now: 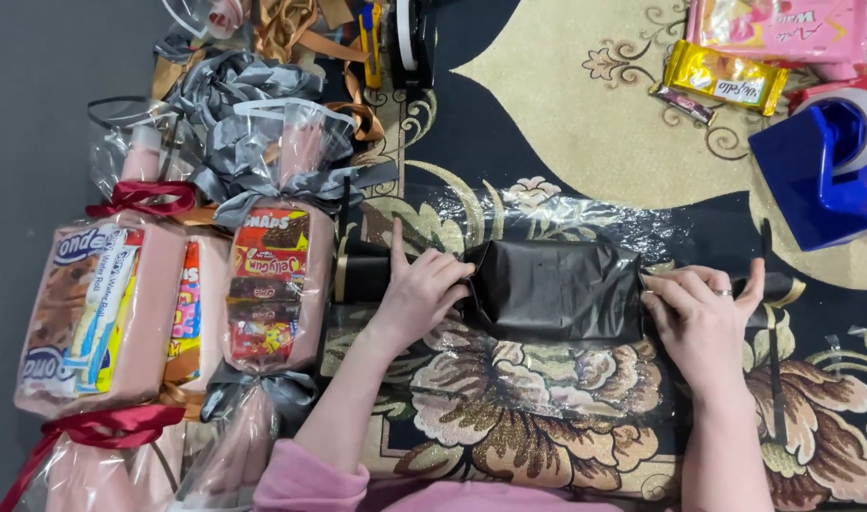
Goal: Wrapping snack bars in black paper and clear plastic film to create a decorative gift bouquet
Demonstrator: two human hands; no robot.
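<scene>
A bundle wrapped in black paper point(556, 289) lies on a sheet of clear cellophane point(547, 379) spread over a patterned carpet. My left hand point(419, 289) presses against the bundle's left end, fingers bunched on the black paper, index finger pointing up. At the right end, my right hand point(703, 318) pinches the paper with fingers curled; it wears a ring. Black paper sticks out beyond both hands.
Finished snack parcels in cellophane lie at left: one with red ribbons point(101, 318), one with grey ribbons point(272, 284). A blue tape dispenser point(817, 171) stands at right. A gold snack pack point(727, 76), pink packages point(784, 28) and ribbons point(291, 28) lie at the top.
</scene>
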